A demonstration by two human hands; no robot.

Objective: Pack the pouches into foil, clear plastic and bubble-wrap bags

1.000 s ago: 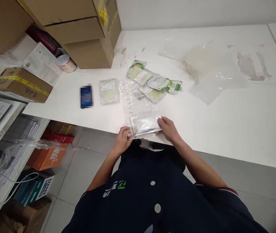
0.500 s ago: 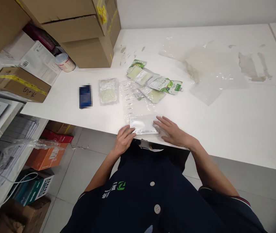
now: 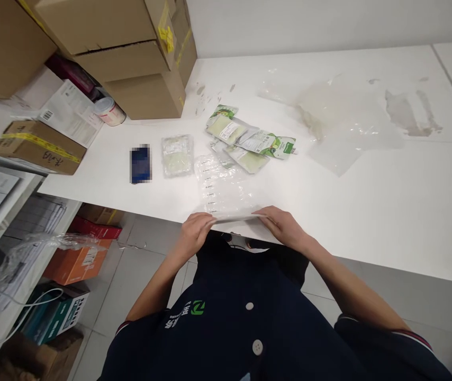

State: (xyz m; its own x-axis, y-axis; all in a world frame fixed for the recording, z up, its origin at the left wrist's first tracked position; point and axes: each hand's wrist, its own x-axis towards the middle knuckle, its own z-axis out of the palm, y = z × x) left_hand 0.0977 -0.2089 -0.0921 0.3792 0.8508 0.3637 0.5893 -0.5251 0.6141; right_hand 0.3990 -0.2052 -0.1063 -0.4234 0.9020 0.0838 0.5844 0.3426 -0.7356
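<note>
At the table's front edge, my left hand (image 3: pixel 197 231) grips the left end of a flat silvery-white packet (image 3: pixel 236 217). My right hand (image 3: pixel 283 226) pinches its other end. The packet is tilted up, nearly edge-on to me, so its face is hidden. A clear air-column plastic sleeve (image 3: pixel 214 182) lies just beyond it, and I cannot tell whether the packet is wrapped in that sleeve. Behind are several green-and-white pouches (image 3: pixel 265 143) in an overlapping pile. To the left sits a plastic-wrapped pale green bundle (image 3: pixel 177 156).
A blurred dark blue object (image 3: pixel 141 164) lies on the white table (image 3: pixel 388 211). Crumpled clear plastic (image 3: pixel 341 121) spreads at the back right. Cardboard boxes (image 3: pixel 146 95) and a small tub (image 3: pixel 109 111) stand at the back left. Shelves with boxes (image 3: pixel 79 259) are below left.
The packet lay flat with its shiny face up and my fingers resting at its ends. Now both hands hold it tilted up, slightly nearer to me. The sleeve's far end has drawn closer.
</note>
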